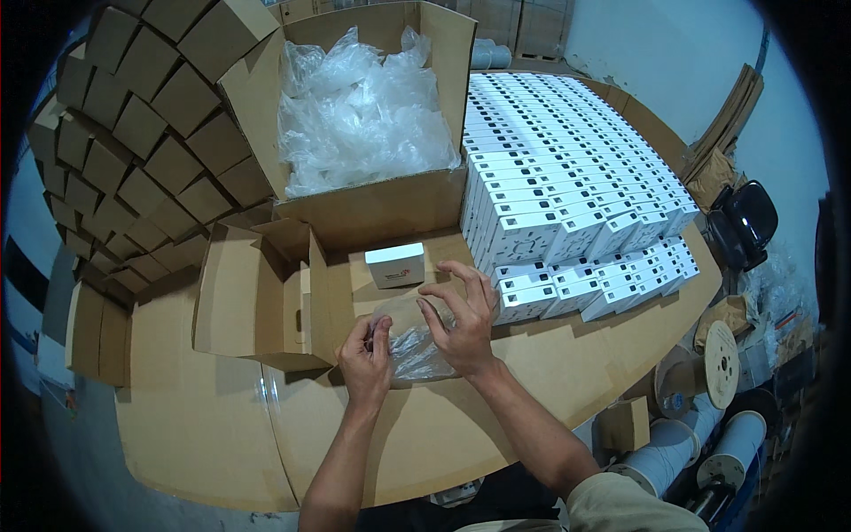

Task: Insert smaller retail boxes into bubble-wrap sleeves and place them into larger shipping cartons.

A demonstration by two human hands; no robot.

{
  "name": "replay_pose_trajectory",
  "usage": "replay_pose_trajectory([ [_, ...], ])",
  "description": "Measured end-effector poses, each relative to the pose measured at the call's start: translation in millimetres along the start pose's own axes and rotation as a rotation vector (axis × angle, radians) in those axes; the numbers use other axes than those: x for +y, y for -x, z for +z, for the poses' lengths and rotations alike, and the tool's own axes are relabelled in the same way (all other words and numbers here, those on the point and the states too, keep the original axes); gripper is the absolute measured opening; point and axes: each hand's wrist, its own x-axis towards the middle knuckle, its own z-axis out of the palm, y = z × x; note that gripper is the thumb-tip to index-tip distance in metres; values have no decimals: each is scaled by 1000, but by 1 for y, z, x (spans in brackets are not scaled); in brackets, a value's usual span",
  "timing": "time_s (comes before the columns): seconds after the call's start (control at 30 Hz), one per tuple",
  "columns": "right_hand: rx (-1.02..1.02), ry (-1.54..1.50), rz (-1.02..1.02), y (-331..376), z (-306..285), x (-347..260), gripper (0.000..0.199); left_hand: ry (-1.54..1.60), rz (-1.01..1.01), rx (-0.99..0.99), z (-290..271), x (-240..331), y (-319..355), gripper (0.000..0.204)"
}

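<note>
In front of me, a clear plastic bag (418, 355) hangs just above the cardboard-covered table. My left hand (363, 359) pinches its left edge between thumb and fingers. Over the bag's right side, my right hand (465, 324) has its fingers spread and curved; whether a fingertip touches the film I cannot tell. A small white box (395, 267) with a printed front stands just beyond the bag. Left of my hands sits an open brown carton (232, 297); part of its inside shows, its bottom does not.
A large open carton (372, 206) full of crumpled clear bags (363, 115) stands at the back. Rows of white boxes (523, 213) fill the right side. Brown cartons (142, 151) are stacked high at the left. Cable spools (720, 359) lie on the floor at the right.
</note>
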Motion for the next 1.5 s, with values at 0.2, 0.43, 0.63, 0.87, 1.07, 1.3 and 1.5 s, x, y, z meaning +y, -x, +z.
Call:
replay_pose_trajectory([
  [0.2,5,-19,0,1,1,0,16,-2,-120,-22,-3,1,-1,19],
  [0.43,3,-16,-125,1,0,0,20,-87,-142,-135,-6,0,-6,42],
  [0.63,-101,-18,-319,-2,-7,3,24,-80,-190,-160,-8,-5,-11,42],
  [0.87,-358,91,-316,-15,-17,-14,18,-138,-152,-166,-8,-3,-8,43],
  [1.07,-674,-64,-141,-47,-15,-20,11,-147,-135,-198,-12,-4,-6,50],
  [1.3,-986,-173,-3,-69,-13,-21,38,-176,-70,-170,-17,-1,-5,59],
  [1.5,-926,-281,-118,-68,-10,-17,45,-147,-125,-215,-16,12,-6,62],
])
